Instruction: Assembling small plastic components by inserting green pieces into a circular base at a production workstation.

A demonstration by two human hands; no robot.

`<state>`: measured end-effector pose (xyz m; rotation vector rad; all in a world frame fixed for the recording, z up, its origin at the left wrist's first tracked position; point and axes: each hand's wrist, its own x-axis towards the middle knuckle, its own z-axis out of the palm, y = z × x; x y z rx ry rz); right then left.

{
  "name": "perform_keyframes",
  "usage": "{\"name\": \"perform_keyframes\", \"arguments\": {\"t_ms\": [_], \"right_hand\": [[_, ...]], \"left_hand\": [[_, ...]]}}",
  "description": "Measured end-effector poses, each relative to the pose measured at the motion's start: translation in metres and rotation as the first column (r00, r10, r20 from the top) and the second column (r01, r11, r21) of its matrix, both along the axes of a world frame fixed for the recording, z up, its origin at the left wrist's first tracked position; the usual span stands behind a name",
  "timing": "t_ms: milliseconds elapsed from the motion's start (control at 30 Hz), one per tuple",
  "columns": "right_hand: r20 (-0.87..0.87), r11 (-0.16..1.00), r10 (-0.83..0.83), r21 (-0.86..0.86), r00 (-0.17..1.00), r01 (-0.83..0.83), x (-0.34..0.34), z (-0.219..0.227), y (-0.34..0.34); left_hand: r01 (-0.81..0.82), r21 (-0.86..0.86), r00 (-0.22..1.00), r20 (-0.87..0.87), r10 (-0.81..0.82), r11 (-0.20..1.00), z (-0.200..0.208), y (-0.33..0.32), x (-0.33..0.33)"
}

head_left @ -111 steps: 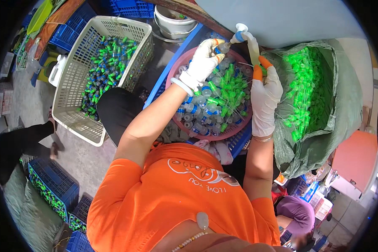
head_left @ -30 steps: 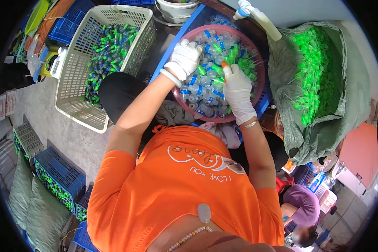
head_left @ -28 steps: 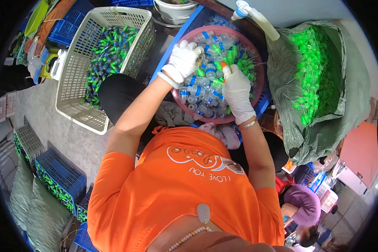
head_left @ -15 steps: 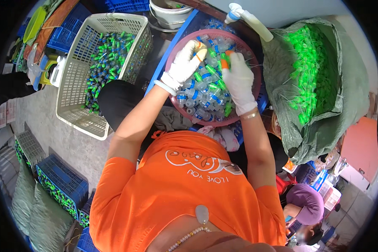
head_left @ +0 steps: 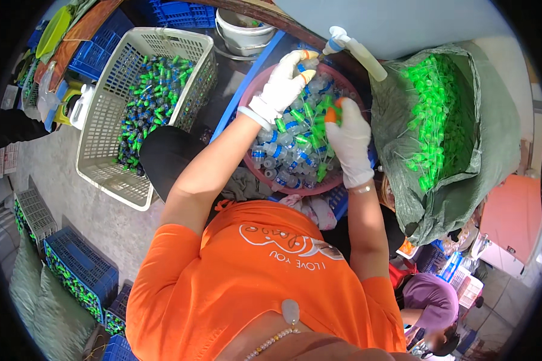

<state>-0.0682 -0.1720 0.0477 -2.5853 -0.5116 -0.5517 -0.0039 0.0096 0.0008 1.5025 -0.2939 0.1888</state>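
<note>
**Small bottle between left hand and nozzle, pointing up and right**

In the head view, the left hand [head_left: 282, 86], gloved in white, grips a small clear bottle [head_left: 309, 64] by the fingertips above the far part of the pink basin [head_left: 300, 191]. From that hand the bottle lies ahead and to the right, and its long axis seems to slant toward the white nozzle [head_left: 338, 33] with the blue collar. The gap between bottle and nozzle tip is slight; whether they touch is hard to tell. The left hand is clearly the nearer of the two to the nozzle.

The right hand [head_left: 350, 141], also gloved, hangs over the basin's right side, thumb and forefinger drawn close together in orange finger covers. Green shows at those fingertips, but I cannot tell whether a piece is pinched there or lies behind them. From this hand the held bottle is ahead and to the left, well apart. More clear bottles, with green caps [head_left: 308, 111] among them, fill the basin between the hands.
</note>
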Motion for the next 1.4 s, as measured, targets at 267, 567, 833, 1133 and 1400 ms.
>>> {"name": "perform_keyframes", "arguments": {"t_ms": [267,567,833,1133,1400], "right_hand": [[0.078,0.912,-0.080,0.409,0.994,0.041,0.011,0.079,0.009],[0.044,0.968,-0.117,0.228,0.992,0.104,0.020,0.062,0.003],[0.043,0.968,-0.113,0.230,0.993,0.100,0.021,0.061,0.005],[0.036,0.970,-0.121,0.219,0.992,0.110,0.021,0.062,0.005],[0.013,0.883,-0.064,0.466,0.998,0.051,0.006,0.060,0.014]], "left_hand": [[0.012,-0.295,0.998,-0.059,-0.030,0.955,0.006,-0.011,0.002],[0.050,-0.344,0.992,-0.093,-0.087,0.938,0.006,-0.009,0.002],[0.038,-0.281,0.995,-0.076,-0.061,0.959,0.009,-0.008,0.001],[0.048,-0.286,0.996,-0.060,-0.068,0.957,0.004,-0.008,0.002],[0.098,-0.079,0.993,-0.061,-0.103,0.992,-0.021,0.004,-0.011]]}}
